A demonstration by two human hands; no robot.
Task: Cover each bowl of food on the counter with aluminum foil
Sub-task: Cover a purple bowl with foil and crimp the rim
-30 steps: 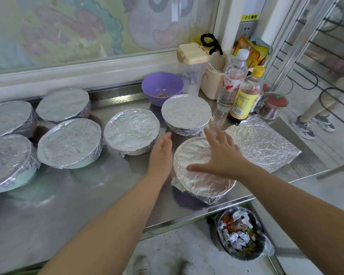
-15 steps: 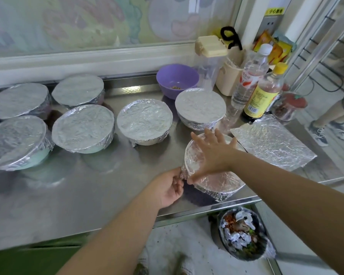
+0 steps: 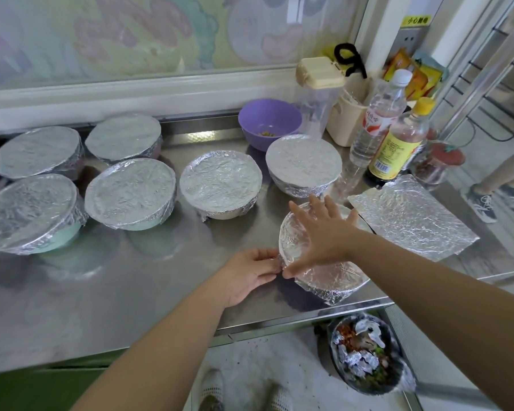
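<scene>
Head view: the left fingers [image 3: 271, 264] are curled and pinch a crumpled edge of foil [image 3: 327, 275] against the left rim of the near bowl [image 3: 331, 293]. The left hand [image 3: 248, 274] lies on the counter [image 3: 131, 292] beside that rim. The right fingers [image 3: 318, 209] are spread wide and straight, and the right hand [image 3: 324, 235] lies flat on top of the foil, its thumb reaching to the left fingertips. This bowl stands near the front edge of the counter, its foil folded down round the side. Just to its right lies a loose sheet [image 3: 413, 223], flat. Behind and to the left stand six covered bowls [image 3: 220, 182]. A purple bowl [image 3: 269, 120] at the back is uncovered, beside two bottles [image 3: 395, 143]. Below the counter edge sits a bin [image 3: 368, 360] with foil scraps.
</scene>
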